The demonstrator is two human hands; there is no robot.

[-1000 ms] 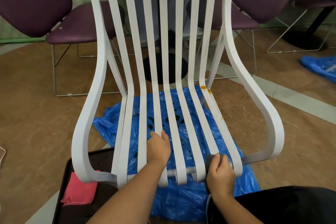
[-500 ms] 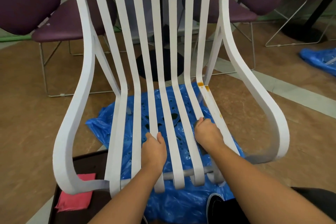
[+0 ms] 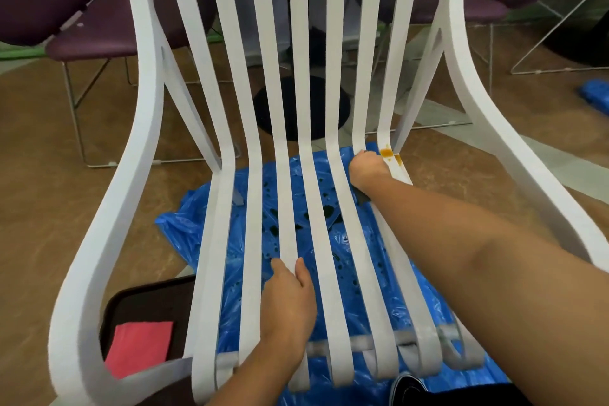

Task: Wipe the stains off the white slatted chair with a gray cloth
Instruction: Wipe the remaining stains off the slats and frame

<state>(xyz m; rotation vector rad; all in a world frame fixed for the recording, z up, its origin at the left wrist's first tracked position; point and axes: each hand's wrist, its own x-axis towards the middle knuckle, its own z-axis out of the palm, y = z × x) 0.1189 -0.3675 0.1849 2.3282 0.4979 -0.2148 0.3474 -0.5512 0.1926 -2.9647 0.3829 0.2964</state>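
One orange stain (image 3: 386, 152) on chair (image 3: 145, 109); right hand (image 3: 364, 168) clutches gray cloth (image 3: 361, 196) beside it, left hand (image 3: 290, 293) grips slat (image 3: 288, 208). Next: scrub over it.

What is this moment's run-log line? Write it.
left hand: grips seat slat | right hand: holds gray cloth beside orange stain | stain: not yet wiped
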